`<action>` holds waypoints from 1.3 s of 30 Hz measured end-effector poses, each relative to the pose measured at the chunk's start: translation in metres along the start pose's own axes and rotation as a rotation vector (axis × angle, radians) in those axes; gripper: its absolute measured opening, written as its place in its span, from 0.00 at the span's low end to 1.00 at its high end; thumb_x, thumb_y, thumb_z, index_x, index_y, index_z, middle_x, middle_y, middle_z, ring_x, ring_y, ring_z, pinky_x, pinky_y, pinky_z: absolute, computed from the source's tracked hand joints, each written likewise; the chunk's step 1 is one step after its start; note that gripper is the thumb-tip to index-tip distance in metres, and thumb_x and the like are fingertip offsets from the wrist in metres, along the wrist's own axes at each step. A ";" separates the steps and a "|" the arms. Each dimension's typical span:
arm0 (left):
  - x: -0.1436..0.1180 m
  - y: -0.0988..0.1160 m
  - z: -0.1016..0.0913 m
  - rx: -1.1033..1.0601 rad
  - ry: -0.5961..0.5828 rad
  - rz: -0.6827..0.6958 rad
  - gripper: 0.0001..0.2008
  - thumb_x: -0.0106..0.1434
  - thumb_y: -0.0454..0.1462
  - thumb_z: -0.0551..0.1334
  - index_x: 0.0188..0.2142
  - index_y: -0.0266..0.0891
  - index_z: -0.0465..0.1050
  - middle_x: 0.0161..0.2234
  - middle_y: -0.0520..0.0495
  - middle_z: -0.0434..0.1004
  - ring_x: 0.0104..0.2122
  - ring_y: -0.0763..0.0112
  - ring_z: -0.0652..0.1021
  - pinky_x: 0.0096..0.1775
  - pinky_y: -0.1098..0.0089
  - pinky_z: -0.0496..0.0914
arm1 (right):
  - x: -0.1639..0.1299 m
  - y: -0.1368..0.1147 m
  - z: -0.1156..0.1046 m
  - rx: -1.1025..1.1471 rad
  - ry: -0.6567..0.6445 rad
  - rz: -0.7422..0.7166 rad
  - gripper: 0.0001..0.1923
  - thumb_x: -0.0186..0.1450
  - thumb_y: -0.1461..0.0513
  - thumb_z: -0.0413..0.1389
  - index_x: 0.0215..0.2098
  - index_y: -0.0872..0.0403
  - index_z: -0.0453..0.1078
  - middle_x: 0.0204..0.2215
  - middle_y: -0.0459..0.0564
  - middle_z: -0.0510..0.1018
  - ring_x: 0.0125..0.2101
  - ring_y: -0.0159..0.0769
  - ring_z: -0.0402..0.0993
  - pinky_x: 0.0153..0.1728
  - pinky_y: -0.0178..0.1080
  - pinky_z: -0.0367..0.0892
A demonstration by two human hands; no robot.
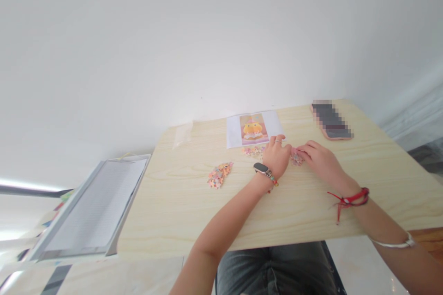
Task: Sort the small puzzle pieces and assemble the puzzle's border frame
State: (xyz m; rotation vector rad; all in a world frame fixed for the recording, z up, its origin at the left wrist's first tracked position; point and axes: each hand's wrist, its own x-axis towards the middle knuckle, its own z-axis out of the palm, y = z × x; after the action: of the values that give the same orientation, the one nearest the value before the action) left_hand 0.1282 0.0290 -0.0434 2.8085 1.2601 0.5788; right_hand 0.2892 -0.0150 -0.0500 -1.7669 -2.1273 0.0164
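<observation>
At a pale wood desk (173, 225), we see two bare hands meet around a small cluster of pink puzzle pieces (296, 159); on a clock face centred on the left hand (277, 154), lap at six, it sits at three o'clock. The right hand (319, 159) has its fingertips drawn together at the cluster, though we cannot tell whether a piece is pinched; the left hand curls beside it, its grip hidden from us, perhaps steadying the work. A loose heap (254, 151) lies at nine, and a larger pile (220, 175) farther out between eight and nine, apparently kept apart to leave working room. We find the printed picture (254, 129) flat at eleven, likely for easy glances, and a phone (332, 122) at two, seemingly out of the way.
</observation>
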 end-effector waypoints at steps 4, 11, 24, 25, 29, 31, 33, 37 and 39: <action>-0.003 -0.003 0.000 0.009 0.010 -0.045 0.07 0.62 0.33 0.55 0.31 0.38 0.72 0.48 0.43 0.63 0.46 0.60 0.64 0.41 0.64 0.68 | 0.007 -0.005 -0.002 -0.038 -0.069 -0.029 0.16 0.67 0.60 0.43 0.34 0.54 0.72 0.31 0.50 0.72 0.30 0.33 0.68 0.26 0.34 0.57; -0.012 -0.005 -0.004 0.035 -0.038 -0.108 0.09 0.63 0.33 0.53 0.34 0.41 0.73 0.48 0.43 0.63 0.47 0.60 0.64 0.40 0.64 0.68 | 0.008 -0.017 -0.004 -0.186 -0.131 -0.125 0.14 0.66 0.60 0.44 0.35 0.54 0.71 0.30 0.49 0.69 0.26 0.32 0.66 0.22 0.34 0.53; -0.025 -0.014 -0.034 0.047 -0.028 -0.117 0.05 0.60 0.32 0.57 0.36 0.38 0.71 0.52 0.41 0.60 0.50 0.57 0.63 0.43 0.59 0.68 | -0.001 -0.033 -0.017 -0.097 -0.013 -0.092 0.16 0.67 0.60 0.42 0.40 0.53 0.71 0.32 0.50 0.72 0.30 0.33 0.69 0.26 0.34 0.58; -0.029 -0.020 -0.041 0.045 -0.003 -0.152 0.05 0.59 0.33 0.58 0.36 0.38 0.71 0.52 0.41 0.60 0.50 0.56 0.62 0.44 0.58 0.67 | 0.001 -0.039 -0.018 -0.077 -0.028 -0.091 0.16 0.67 0.60 0.42 0.40 0.53 0.71 0.32 0.50 0.73 0.31 0.33 0.69 0.27 0.33 0.59; -0.047 -0.043 -0.064 0.073 0.075 -0.306 0.06 0.58 0.32 0.59 0.37 0.38 0.71 0.50 0.41 0.61 0.49 0.57 0.63 0.46 0.57 0.67 | 0.015 -0.064 -0.012 -0.081 -0.168 -0.100 0.14 0.66 0.62 0.43 0.40 0.53 0.71 0.36 0.51 0.72 0.32 0.33 0.70 0.29 0.34 0.59; -0.056 -0.050 -0.067 0.081 0.076 -0.341 0.07 0.58 0.32 0.60 0.37 0.39 0.71 0.50 0.41 0.61 0.49 0.57 0.64 0.44 0.57 0.68 | 0.026 -0.071 -0.007 -0.120 -0.240 -0.101 0.14 0.66 0.64 0.43 0.40 0.54 0.70 0.36 0.52 0.72 0.31 0.33 0.70 0.28 0.34 0.59; -0.063 -0.054 -0.067 0.081 0.057 -0.348 0.08 0.56 0.32 0.62 0.37 0.39 0.71 0.50 0.41 0.61 0.49 0.56 0.64 0.45 0.57 0.68 | 0.036 -0.072 -0.001 -0.169 -0.279 -0.096 0.14 0.66 0.64 0.43 0.39 0.54 0.70 0.36 0.53 0.71 0.30 0.34 0.69 0.27 0.35 0.57; -0.069 -0.054 -0.061 0.059 0.018 -0.337 0.10 0.54 0.32 0.63 0.38 0.39 0.71 0.50 0.41 0.60 0.49 0.56 0.64 0.45 0.57 0.68 | 0.049 -0.064 0.005 -0.225 -0.325 -0.096 0.12 0.64 0.63 0.44 0.37 0.54 0.70 0.36 0.54 0.70 0.28 0.35 0.69 0.24 0.36 0.54; -0.070 -0.052 -0.059 0.047 0.014 -0.340 0.10 0.55 0.32 0.63 0.38 0.39 0.70 0.50 0.41 0.60 0.49 0.57 0.64 0.44 0.58 0.69 | 0.053 -0.059 0.007 -0.214 -0.344 -0.112 0.12 0.64 0.63 0.45 0.37 0.54 0.70 0.36 0.53 0.69 0.27 0.34 0.68 0.24 0.36 0.54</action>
State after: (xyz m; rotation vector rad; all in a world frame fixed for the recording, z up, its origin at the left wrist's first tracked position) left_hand 0.0289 0.0055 -0.0195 2.5377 1.7225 0.5557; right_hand 0.2235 0.0244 -0.0273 -1.8714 -2.5539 0.0703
